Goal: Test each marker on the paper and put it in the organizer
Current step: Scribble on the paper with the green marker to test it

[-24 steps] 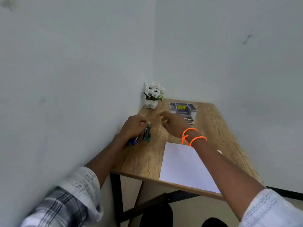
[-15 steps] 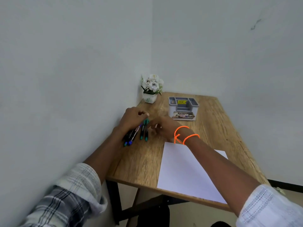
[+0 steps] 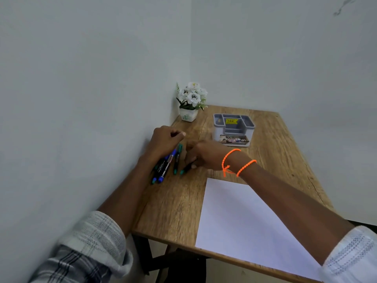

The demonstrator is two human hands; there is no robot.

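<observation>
Several markers [image 3: 166,168] with blue and green caps lie in a bunch on the wooden table [image 3: 173,211] near the left wall. My left hand [image 3: 163,140] rests on top of the bunch, fingers curled over it. My right hand [image 3: 204,156], with orange bands on its wrist, is closed around one green-capped marker [image 3: 184,170] just right of the bunch, its tip still low over the table. A white sheet of paper [image 3: 244,221] lies at the front right. The grey organizer [image 3: 233,129] stands behind my right hand, its compartments showing no markers.
A small white pot of white flowers [image 3: 190,101] stands in the back left corner against the walls. The wall runs close along the table's left edge. Bare wood lies to the right of the organizer and between the markers and the paper.
My right hand came back from near the organizer to the markers and closed on a green-capped one, pulling it away from the bunch. My left hand stayed on the bunch.
</observation>
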